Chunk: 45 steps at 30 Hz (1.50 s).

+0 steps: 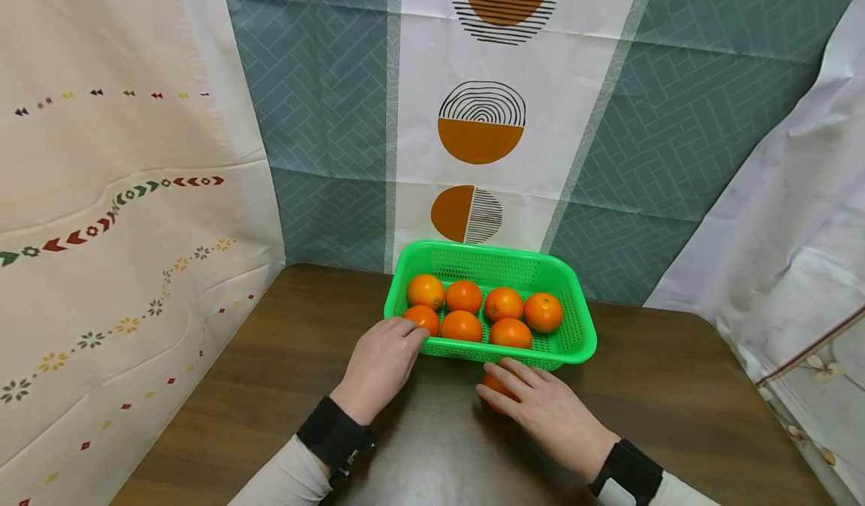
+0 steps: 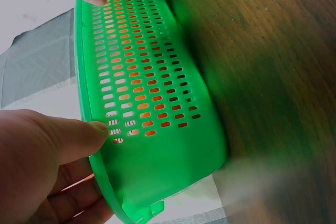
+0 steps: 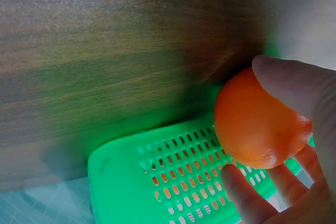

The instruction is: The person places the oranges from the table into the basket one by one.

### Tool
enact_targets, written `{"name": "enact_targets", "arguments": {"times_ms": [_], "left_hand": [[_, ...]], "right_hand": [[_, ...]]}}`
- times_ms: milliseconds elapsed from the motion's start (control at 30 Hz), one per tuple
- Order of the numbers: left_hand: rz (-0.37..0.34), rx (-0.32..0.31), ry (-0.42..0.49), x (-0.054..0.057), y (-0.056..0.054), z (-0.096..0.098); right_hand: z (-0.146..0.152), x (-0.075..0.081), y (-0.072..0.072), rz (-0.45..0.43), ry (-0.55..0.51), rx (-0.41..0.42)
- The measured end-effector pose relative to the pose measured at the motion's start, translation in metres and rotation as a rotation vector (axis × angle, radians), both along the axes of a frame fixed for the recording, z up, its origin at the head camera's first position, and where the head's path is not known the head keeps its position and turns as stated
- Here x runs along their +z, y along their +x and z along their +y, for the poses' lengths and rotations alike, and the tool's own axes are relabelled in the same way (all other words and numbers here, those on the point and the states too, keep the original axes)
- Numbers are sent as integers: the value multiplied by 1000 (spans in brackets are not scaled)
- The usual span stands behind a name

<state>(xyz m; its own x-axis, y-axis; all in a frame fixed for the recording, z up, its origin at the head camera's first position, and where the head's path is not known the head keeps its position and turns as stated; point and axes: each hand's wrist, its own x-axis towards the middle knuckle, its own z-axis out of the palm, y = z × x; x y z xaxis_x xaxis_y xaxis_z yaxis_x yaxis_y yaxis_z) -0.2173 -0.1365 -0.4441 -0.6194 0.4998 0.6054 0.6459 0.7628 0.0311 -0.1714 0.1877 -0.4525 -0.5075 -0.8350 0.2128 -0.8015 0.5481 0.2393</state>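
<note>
A green plastic basket (image 1: 571, 356) with perforated sides stands on the table and holds several oranges (image 1: 504, 305) in two rows. My left hand (image 1: 387, 363) grips its near rim toward the left corner. In the left wrist view the thumb (image 2: 79, 137) presses the outer wall while the other fingers reach over the rim. Just outside the basket's near side, my right hand (image 1: 547, 412) holds a single orange (image 3: 257, 121) between thumb and fingers. From the head view, that orange is mostly covered by the hand.
The brown wooden table (image 1: 432, 446) extends around the basket to both sides. Behind it hangs a patterned teal and white cloth (image 1: 324, 153). Light fabric borders the table at the left (image 1: 169, 281) and the right (image 1: 804, 258).
</note>
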Motion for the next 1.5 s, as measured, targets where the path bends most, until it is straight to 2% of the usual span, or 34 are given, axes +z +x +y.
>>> {"name": "enact_targets", "arguments": {"times_ms": [533,1100,1333,1500], "left_hand": [[5,1,2,0,0,0],[-5,21,-4,0,1,0],[-30,12,-7,0,1,0],[-14,14,-8,0,1,0]], "right_hand": [[-1,-5,-5,19,32,1],[-3,-9,-8,35,-12,15],[-1,-8,-7,8,-32,12],[1,-6,-4,2,-51,16]]}}
